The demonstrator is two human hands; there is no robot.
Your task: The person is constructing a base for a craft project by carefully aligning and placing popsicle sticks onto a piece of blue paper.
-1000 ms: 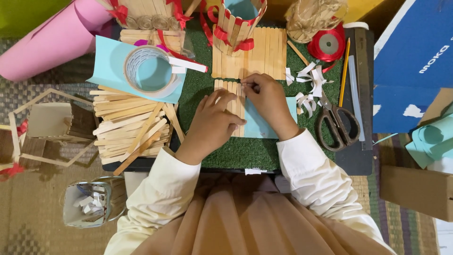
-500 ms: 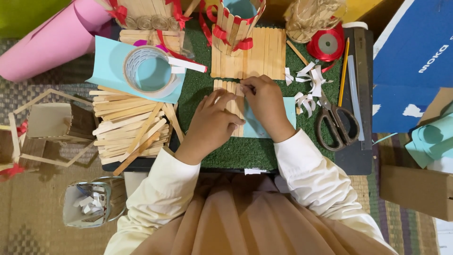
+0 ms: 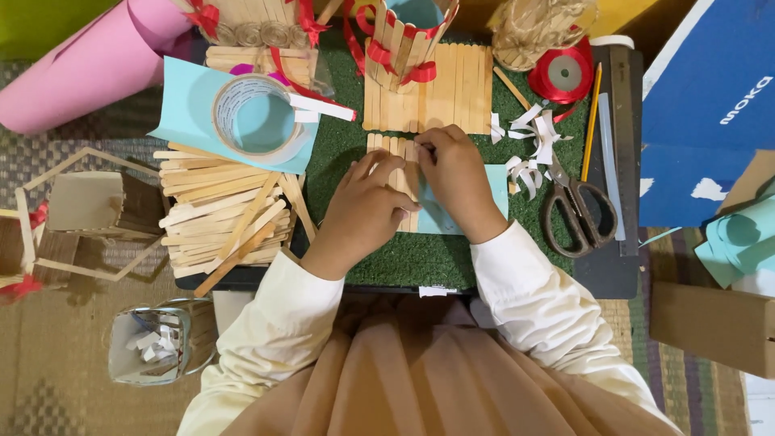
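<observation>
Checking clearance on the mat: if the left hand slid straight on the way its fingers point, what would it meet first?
Probably the flat stick panel beyond the left hand; depth is unclear.

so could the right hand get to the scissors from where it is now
Probably yes. The scissors lie flat in the open, just to the right of the right hand. Only small white paper scraps lie between them, and nothing rests on the scissors.

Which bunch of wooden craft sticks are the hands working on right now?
The short row of sticks under both hands, lying on light blue paper. The loose stick pile lies untouched further left.
</observation>
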